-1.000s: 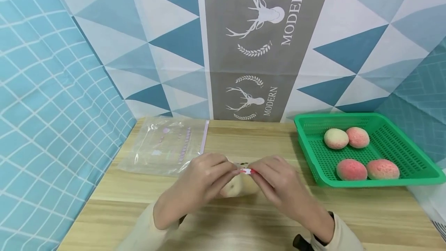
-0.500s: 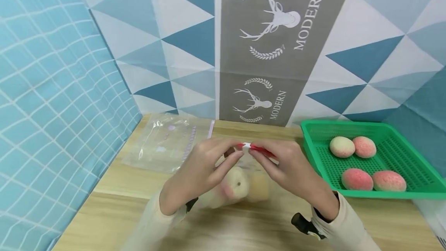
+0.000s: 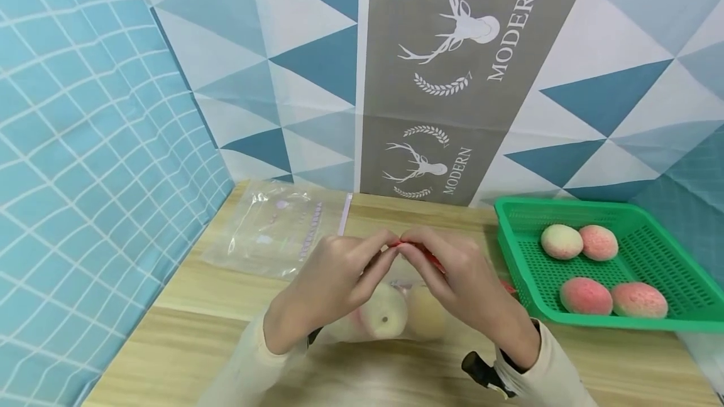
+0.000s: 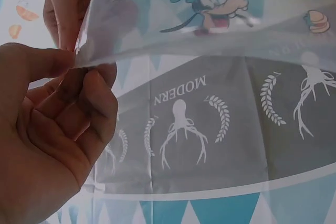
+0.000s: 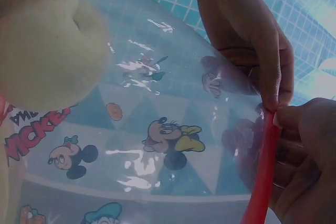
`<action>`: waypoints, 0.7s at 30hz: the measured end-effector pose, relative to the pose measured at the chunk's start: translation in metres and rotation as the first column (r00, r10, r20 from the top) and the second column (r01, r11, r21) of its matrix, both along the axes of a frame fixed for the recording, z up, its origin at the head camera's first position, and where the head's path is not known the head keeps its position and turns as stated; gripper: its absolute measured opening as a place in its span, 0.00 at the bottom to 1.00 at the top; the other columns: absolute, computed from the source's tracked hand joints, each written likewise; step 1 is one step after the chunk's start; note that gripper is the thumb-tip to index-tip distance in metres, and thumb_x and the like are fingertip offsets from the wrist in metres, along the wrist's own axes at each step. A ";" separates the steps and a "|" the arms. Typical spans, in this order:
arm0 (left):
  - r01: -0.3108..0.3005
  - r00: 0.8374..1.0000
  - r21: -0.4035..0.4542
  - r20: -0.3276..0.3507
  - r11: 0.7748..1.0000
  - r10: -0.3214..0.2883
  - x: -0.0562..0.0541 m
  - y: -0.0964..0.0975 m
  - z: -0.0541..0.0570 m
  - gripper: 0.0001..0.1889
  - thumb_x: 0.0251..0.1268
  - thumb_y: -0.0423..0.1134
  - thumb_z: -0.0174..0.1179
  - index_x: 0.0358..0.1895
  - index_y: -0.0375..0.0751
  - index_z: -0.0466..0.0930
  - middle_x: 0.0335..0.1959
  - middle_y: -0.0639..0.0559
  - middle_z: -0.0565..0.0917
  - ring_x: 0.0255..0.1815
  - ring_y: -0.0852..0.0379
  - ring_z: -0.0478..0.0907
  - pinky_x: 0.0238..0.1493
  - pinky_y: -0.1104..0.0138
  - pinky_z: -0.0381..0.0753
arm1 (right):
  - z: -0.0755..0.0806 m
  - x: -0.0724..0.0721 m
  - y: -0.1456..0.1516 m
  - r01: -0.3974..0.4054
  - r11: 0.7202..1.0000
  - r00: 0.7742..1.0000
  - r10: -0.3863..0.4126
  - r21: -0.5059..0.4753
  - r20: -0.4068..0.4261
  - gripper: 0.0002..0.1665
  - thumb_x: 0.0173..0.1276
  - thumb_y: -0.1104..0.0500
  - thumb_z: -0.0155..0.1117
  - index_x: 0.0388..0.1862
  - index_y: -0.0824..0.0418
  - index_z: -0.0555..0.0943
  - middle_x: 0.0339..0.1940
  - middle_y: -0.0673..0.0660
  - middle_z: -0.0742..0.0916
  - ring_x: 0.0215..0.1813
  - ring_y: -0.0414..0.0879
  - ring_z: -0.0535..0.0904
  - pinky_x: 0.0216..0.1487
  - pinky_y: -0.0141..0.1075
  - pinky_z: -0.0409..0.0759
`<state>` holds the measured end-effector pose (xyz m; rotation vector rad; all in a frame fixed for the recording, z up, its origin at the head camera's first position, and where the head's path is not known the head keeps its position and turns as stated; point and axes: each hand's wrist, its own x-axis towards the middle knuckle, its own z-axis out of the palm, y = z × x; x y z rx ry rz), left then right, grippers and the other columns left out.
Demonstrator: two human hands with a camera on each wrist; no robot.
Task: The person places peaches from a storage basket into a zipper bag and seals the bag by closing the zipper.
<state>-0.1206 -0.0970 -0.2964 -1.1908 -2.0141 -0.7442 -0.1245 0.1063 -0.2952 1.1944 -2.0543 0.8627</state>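
Both hands pinch the red closure strip (image 5: 265, 166) of a clear plastic bag (image 5: 123, 150) printed with cartoon figures. Fingertips of the left hand (image 3: 334, 272) and right hand (image 3: 460, 269) meet at the middle of the strip in the head view. Inside the bag, below the hands, lie a pale peach (image 3: 384, 314) with a pink blush and a yellowish round fruit (image 3: 425, 311). In the left wrist view the bag's film stretches away from the left hand's thumb and fingers. The right wrist view has the fingers of both hands side by side on the strip.
A second clear bag (image 3: 277, 228) with a pale purple edge lies flat at the back left. At the right stands a green basket (image 3: 513, 262) with several pink and cream peaches (image 3: 586, 296). Patterned cloth (image 3: 317, 80) hangs behind the table.
Both hands have risen off the fruit with the strip, and their fingertips have come together. A white piece on the strip, visible between them earlier, is now hidden. The head view has shifted.
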 end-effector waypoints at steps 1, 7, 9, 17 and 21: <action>0.004 1.000 0.000 -0.007 1.000 -0.004 0.000 0.000 0.001 0.04 0.73 0.32 0.54 0.41 0.41 0.78 0.12 0.62 0.66 0.13 0.72 0.54 0.17 0.81 0.54 | -0.001 0.001 0.000 0.005 1.000 1.000 -0.005 -0.004 -0.010 0.11 0.77 0.54 0.57 0.43 0.60 0.82 0.33 0.47 0.86 0.27 0.34 0.74 0.31 0.25 0.74; 0.022 0.999 0.005 -0.045 1.000 -0.022 0.002 0.003 0.000 0.03 0.72 0.31 0.57 0.41 0.40 0.80 0.14 0.61 0.72 0.14 0.70 0.59 0.19 0.82 0.62 | -0.005 0.003 0.003 0.029 0.999 0.996 -0.030 -0.020 -0.082 0.16 0.79 0.52 0.53 0.41 0.60 0.83 0.33 0.48 0.87 0.29 0.36 0.78 0.33 0.28 0.78; 0.020 0.998 0.005 -0.051 1.000 -0.020 0.001 0.003 0.000 0.03 0.71 0.31 0.57 0.41 0.40 0.80 0.16 0.60 0.74 0.14 0.70 0.61 0.20 0.81 0.66 | -0.006 0.003 0.004 0.031 0.999 0.996 -0.033 -0.021 -0.088 0.17 0.79 0.51 0.52 0.41 0.61 0.83 0.34 0.49 0.87 0.31 0.37 0.80 0.35 0.30 0.80; -0.002 0.998 0.004 -0.064 1.000 0.002 -0.001 0.002 0.000 0.03 0.71 0.31 0.57 0.40 0.40 0.81 0.18 0.59 0.79 0.14 0.70 0.67 0.22 0.79 0.72 | -0.009 -0.001 0.007 0.018 0.999 0.994 -0.021 -0.030 -0.112 0.16 0.79 0.53 0.53 0.39 0.61 0.84 0.32 0.49 0.87 0.31 0.37 0.80 0.34 0.29 0.80; -0.015 0.998 -0.003 -0.065 1.000 0.015 -0.001 0.002 0.001 0.03 0.72 0.31 0.57 0.39 0.41 0.80 0.15 0.60 0.74 0.13 0.69 0.65 0.19 0.79 0.69 | -0.013 -0.003 0.011 0.052 0.998 0.991 -0.055 -0.030 -0.122 0.17 0.79 0.52 0.53 0.37 0.61 0.84 0.31 0.48 0.86 0.29 0.37 0.79 0.31 0.28 0.78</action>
